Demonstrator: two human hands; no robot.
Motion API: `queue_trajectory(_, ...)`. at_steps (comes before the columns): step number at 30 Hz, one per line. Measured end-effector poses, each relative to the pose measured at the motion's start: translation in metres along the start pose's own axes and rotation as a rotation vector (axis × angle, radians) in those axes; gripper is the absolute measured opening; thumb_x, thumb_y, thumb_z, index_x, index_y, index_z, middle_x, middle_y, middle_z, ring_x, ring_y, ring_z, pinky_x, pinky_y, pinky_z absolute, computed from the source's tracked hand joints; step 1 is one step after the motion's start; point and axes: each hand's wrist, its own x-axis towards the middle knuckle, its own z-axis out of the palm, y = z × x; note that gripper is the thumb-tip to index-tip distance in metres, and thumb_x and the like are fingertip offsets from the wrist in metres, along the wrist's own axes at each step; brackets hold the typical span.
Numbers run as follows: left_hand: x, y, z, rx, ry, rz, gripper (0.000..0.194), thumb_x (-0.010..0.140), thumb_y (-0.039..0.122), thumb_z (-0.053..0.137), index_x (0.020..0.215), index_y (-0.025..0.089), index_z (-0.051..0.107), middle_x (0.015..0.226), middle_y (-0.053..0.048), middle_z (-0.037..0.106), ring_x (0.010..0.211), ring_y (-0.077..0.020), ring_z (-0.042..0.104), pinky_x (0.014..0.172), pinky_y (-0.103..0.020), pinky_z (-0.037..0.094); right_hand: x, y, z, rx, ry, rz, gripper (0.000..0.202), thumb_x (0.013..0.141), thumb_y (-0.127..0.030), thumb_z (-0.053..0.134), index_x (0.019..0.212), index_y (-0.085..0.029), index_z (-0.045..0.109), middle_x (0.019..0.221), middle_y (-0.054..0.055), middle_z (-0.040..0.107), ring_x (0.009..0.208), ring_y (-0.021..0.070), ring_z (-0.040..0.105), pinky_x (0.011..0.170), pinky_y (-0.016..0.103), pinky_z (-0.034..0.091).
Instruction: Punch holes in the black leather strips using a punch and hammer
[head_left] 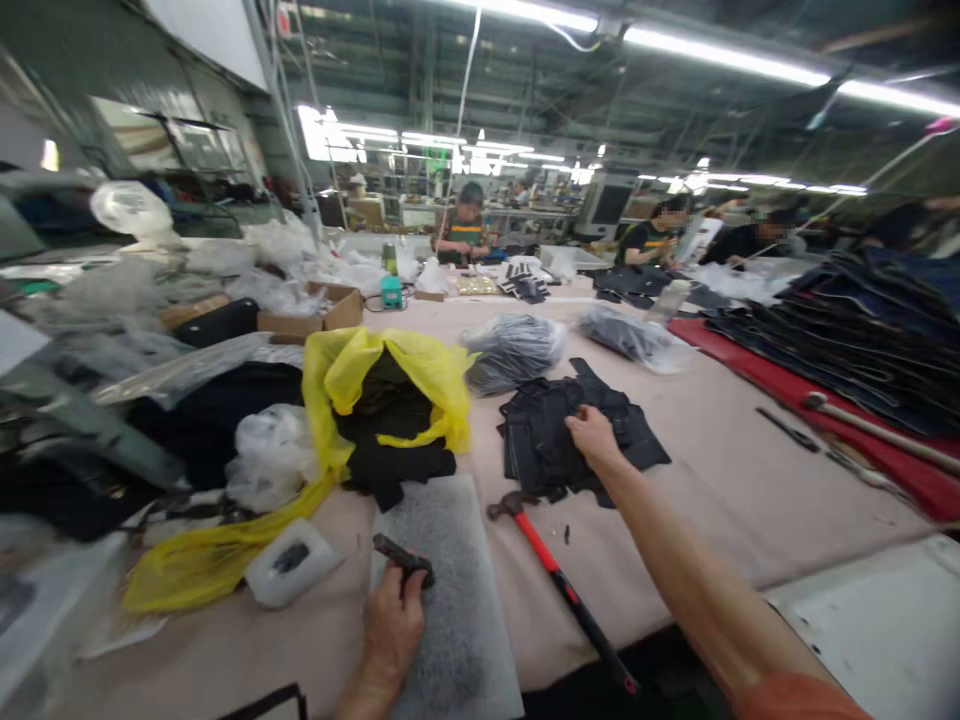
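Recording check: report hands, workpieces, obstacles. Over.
Left hand holding small dark piece above grey sheet. Right hand at black fabric-like pieces, grip unclear. Hammer lying between arms, possible obstacle.

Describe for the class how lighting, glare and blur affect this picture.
Head view: the long ceiling light glares white, and the distant lights bloom; head view, lower left edge: the plastic film looks smeared; head view, on the table: the hammer reads fairly clearly, while the black fabric pieces lose some surface detail.
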Motion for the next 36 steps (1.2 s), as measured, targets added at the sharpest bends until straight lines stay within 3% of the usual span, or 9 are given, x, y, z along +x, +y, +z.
queue_trajectory(4, 0.000, 0.005, 0.000, 0.032, 0.002, -0.020, 0.021, 0.086, 0.027, 0.049, 0.094, 0.019, 0.067, 0.085, -0.009, 0.074, 0.075, -0.0238, 0.071, 0.065, -0.032, 0.058, 0.000, -0.014, 0.047, -0.189, -0.119, -0.281, 0.037, 0.076, -0.021, 0.051, 0.110, -0.013, 0.064, 0.111, 0.014, 0.066, 0.111, 0.0251, 0.057, 0.096, 0.036, 0.040)
queue_trajectory(8, -0.003, 0.005, 0.000, 0.044, -0.044, -0.035, 0.021, 0.088, 0.023, 0.046, 0.096, 0.017, 0.064, 0.085, -0.009, 0.074, 0.076, -0.0232, 0.071, 0.067, -0.033, 0.058, -0.054, -0.011, 0.140, -0.316, -0.403, -0.508, 0.023, 0.080, -0.025, 0.053, 0.094, -0.020, 0.070, 0.096, 0.004, 0.071, 0.093, 0.0182, 0.063, 0.087, 0.028, 0.044)
queue_trajectory(12, -0.006, 0.004, 0.000, 0.046, -0.055, 0.002, 0.020, 0.088, 0.021, 0.044, 0.098, 0.018, 0.062, 0.083, -0.009, 0.072, 0.076, -0.0228, 0.071, 0.067, -0.033, 0.056, -0.101, -0.019, 0.213, -0.427, -0.541, -0.591, 0.022, 0.080, -0.036, 0.060, 0.088, -0.018, 0.069, 0.085, 0.007, 0.070, 0.085, 0.0207, 0.063, 0.080, 0.030, 0.044)
queue_trajectory(16, -0.005, 0.006, -0.001, 0.059, -0.057, -0.005, 0.016, 0.088, 0.020, 0.044, 0.089, 0.020, 0.060, 0.076, -0.008, 0.070, 0.070, -0.0228, 0.069, 0.061, -0.033, 0.054, -0.132, -0.025, 0.252, -0.636, -0.483, -0.743, 0.055, 0.072, -0.056, 0.066, 0.107, -0.014, 0.060, 0.103, 0.016, 0.063, 0.098, 0.0295, 0.058, 0.084, 0.039, 0.043)
queue_trajectory(20, -0.004, 0.008, -0.002, 0.023, -0.059, -0.014, 0.017, 0.087, 0.019, 0.044, 0.094, 0.021, 0.059, 0.078, -0.008, 0.070, 0.072, -0.0234, 0.069, 0.061, -0.034, 0.053, -0.147, -0.028, 0.275, -0.796, -0.420, -0.788, 0.055, 0.074, -0.048, 0.066, 0.113, -0.012, 0.051, 0.113, 0.019, 0.055, 0.103, 0.0311, 0.054, 0.086, 0.042, 0.043)
queue_trajectory(23, -0.005, 0.008, -0.002, 0.008, -0.060, -0.017, 0.017, 0.087, 0.019, 0.044, 0.095, 0.021, 0.059, 0.077, -0.008, 0.070, 0.071, -0.0227, 0.069, 0.060, -0.033, 0.053, -0.144, -0.031, 0.279, -0.835, -0.459, -0.726, 0.049, 0.074, -0.036, 0.065, 0.114, -0.011, 0.051, 0.113, 0.020, 0.054, 0.102, 0.0303, 0.056, 0.085, 0.041, 0.043)
queue_trajectory(26, -0.005, 0.007, -0.001, 0.030, -0.054, -0.028, 0.014, 0.087, 0.019, 0.046, 0.090, 0.021, 0.060, 0.075, -0.007, 0.070, 0.069, -0.0224, 0.068, 0.059, -0.033, 0.053, -0.132, -0.033, 0.264, -0.793, -0.555, -0.638, 0.049, 0.074, -0.036, 0.063, 0.115, -0.012, 0.054, 0.111, 0.018, 0.057, 0.099, 0.0287, 0.059, 0.083, 0.036, 0.043)
queue_trajectory(31, -0.004, 0.007, -0.002, 0.030, -0.072, -0.053, 0.018, 0.087, 0.020, 0.046, 0.096, 0.019, 0.061, 0.083, -0.009, 0.072, 0.078, -0.0235, 0.070, 0.067, -0.034, 0.055, -0.122, -0.013, 0.199, -0.656, -0.606, -0.551, 0.059, 0.072, -0.041, 0.064, 0.123, -0.014, 0.054, 0.111, 0.013, 0.060, 0.099, 0.0249, 0.059, 0.081, 0.031, 0.042)
queue_trajectory(36, 0.001, 0.012, -0.005, -0.035, -0.101, -0.087, 0.021, 0.089, 0.024, 0.048, 0.105, 0.018, 0.061, 0.094, -0.008, 0.073, 0.085, -0.0225, 0.070, 0.075, -0.034, 0.056, -0.153, 0.033, 0.123, -0.569, -0.535, -0.429, 0.059, 0.071, -0.043, 0.066, 0.123, -0.015, 0.056, 0.104, 0.012, 0.062, 0.092, 0.0238, 0.058, 0.079, 0.032, 0.042)
